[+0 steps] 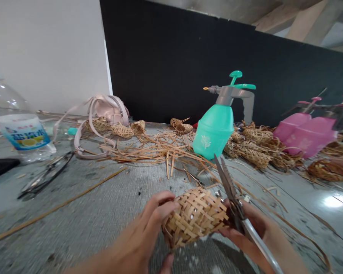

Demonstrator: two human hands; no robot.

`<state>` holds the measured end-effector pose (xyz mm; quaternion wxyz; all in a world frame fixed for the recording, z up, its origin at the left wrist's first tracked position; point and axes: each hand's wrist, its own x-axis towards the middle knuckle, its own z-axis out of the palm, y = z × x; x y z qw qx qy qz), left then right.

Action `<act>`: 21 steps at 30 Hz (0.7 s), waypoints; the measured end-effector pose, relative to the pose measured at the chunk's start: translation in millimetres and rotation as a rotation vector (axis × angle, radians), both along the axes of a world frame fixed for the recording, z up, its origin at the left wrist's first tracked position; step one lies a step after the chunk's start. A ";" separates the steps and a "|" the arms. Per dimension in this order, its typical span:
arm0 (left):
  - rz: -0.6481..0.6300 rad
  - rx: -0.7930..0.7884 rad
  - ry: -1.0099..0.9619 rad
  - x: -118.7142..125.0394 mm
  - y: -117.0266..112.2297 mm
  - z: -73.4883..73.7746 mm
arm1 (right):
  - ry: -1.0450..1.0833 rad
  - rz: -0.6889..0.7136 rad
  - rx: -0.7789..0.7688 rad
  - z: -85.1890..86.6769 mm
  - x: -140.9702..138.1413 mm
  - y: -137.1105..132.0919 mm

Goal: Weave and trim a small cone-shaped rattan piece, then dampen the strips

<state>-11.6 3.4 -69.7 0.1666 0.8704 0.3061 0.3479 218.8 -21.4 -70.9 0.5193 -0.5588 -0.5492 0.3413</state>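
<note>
holding bamboo basket (196,217) — scissors (233,199) against it

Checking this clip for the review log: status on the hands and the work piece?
Left hand gripping woven bamboo piece. Right hand holding scissors, blades at the weave's edge. Loose bamboo strips lie farther ahead, not between the hands.

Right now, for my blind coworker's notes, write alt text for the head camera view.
The left hand holds a woven basket while the right hand grips scissors at its edge, above a table. Cut strips and a green spray bottle sit beyond.
</note>
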 end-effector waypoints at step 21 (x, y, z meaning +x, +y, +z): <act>0.046 0.194 -0.077 8.6 3.7 -8.6 | 0.139 -0.028 -0.185 17.6 -6.5 -4.8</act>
